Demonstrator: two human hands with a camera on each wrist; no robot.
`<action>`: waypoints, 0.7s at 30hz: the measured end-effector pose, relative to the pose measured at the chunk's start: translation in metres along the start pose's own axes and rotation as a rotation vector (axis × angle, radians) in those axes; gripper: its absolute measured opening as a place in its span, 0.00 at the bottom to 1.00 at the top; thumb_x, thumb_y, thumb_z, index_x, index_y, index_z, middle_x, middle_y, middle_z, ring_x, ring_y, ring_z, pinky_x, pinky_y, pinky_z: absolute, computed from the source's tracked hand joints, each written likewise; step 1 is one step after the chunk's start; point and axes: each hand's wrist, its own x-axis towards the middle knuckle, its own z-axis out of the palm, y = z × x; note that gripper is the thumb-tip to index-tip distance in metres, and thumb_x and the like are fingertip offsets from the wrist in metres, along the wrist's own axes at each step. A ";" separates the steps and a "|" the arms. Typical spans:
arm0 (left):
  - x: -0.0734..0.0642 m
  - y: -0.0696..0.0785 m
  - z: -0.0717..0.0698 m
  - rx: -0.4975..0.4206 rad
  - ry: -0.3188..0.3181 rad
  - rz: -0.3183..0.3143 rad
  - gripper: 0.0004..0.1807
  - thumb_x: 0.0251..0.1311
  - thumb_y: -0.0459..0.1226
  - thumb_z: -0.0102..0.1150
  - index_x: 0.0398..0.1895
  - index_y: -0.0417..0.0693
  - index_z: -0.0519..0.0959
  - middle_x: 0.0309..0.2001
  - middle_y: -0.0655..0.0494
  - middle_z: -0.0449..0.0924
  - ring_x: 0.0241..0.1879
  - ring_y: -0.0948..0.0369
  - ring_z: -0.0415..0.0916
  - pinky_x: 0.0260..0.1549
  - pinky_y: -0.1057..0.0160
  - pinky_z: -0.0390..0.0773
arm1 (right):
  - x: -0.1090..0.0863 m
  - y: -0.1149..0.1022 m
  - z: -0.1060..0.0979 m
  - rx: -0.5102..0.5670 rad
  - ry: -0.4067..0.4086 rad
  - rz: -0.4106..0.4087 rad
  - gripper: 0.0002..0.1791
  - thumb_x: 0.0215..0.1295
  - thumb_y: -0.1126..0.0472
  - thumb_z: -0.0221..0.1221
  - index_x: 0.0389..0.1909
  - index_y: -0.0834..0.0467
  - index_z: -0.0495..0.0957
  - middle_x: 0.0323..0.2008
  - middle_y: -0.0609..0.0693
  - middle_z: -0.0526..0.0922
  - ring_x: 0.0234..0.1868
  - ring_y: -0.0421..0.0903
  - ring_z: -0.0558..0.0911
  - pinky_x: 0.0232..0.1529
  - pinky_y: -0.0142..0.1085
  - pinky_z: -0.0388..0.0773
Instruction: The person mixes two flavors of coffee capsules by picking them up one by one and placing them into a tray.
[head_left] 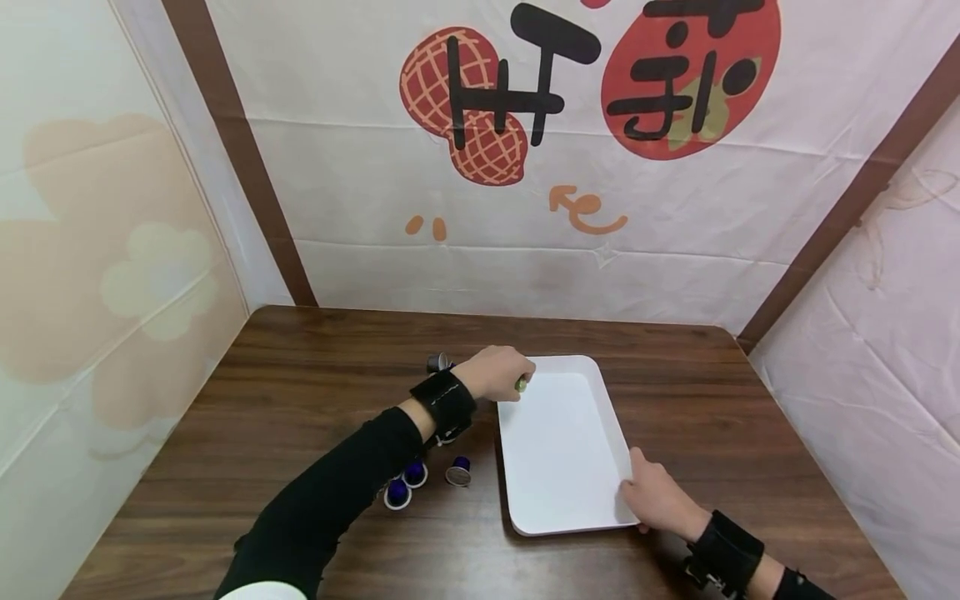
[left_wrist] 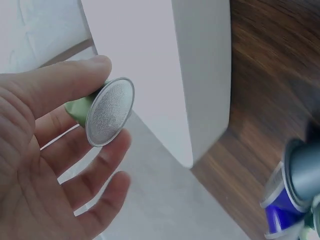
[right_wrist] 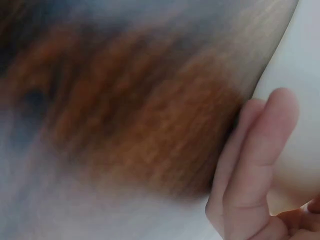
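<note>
My left hand (head_left: pixel 497 373) pinches a green coffee capsule (left_wrist: pixel 111 112) over the far left corner of a white tray (head_left: pixel 562 442). The capsule's silver foil lid faces the left wrist camera, and its green body is partly hidden behind the thumb. At the tray's near right corner, my right hand (head_left: pixel 660 498) grips the rim, with a digit (right_wrist: pixel 280 120) reaching over the wall. To the left of the tray lie a dark blue capsule (head_left: pixel 459 472) and two more blue capsules with white rims (head_left: pixel 398 493).
A grey capsule (head_left: pixel 437 362) stands behind the left wrist, near a blue capsule (left_wrist: pixel 282 215) seen in the left wrist view. The left forearm (head_left: pixel 330 492) crosses above the wooden table (head_left: pixel 697 375). Printed cloth (head_left: pixel 360 192) hangs behind the table.
</note>
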 end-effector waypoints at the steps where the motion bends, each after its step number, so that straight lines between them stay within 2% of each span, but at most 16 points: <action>1: 0.003 0.002 0.001 -0.003 0.002 0.002 0.06 0.55 0.36 0.63 0.34 0.52 0.76 0.26 0.64 0.72 0.26 0.65 0.65 0.28 0.68 0.65 | 0.000 -0.001 0.000 -0.002 -0.005 0.001 0.14 0.61 0.71 0.45 0.47 0.71 0.61 0.29 0.65 0.75 0.08 0.46 0.73 0.09 0.38 0.70; 7: 0.014 0.009 0.008 -0.007 0.011 -0.021 0.09 0.53 0.38 0.67 0.33 0.51 0.75 0.25 0.63 0.71 0.27 0.64 0.65 0.30 0.65 0.63 | -0.002 -0.005 -0.004 0.018 -0.028 0.008 0.14 0.60 0.73 0.46 0.47 0.73 0.60 0.34 0.70 0.74 0.15 0.47 0.76 0.10 0.38 0.73; 11: 0.020 0.010 0.017 0.005 -0.001 -0.039 0.09 0.55 0.36 0.65 0.39 0.49 0.78 0.29 0.63 0.74 0.29 0.64 0.66 0.33 0.65 0.66 | -0.002 -0.005 -0.008 0.061 -0.068 0.048 0.18 0.58 0.74 0.47 0.49 0.75 0.60 0.38 0.72 0.73 0.22 0.48 0.78 0.13 0.39 0.75; 14: 0.022 0.010 0.023 -0.015 -0.010 -0.051 0.07 0.55 0.36 0.64 0.37 0.49 0.79 0.30 0.63 0.75 0.29 0.64 0.67 0.32 0.65 0.67 | -0.002 -0.005 -0.010 0.079 -0.094 0.080 0.20 0.58 0.74 0.48 0.51 0.76 0.59 0.41 0.73 0.72 0.25 0.49 0.79 0.14 0.39 0.76; 21: 0.026 0.007 0.032 -0.056 -0.008 -0.080 0.09 0.52 0.34 0.66 0.27 0.51 0.73 0.26 0.63 0.70 0.26 0.64 0.65 0.26 0.67 0.66 | 0.003 -0.003 -0.016 0.086 -0.088 0.063 0.20 0.59 0.71 0.49 0.52 0.75 0.62 0.38 0.68 0.75 0.20 0.47 0.79 0.14 0.39 0.76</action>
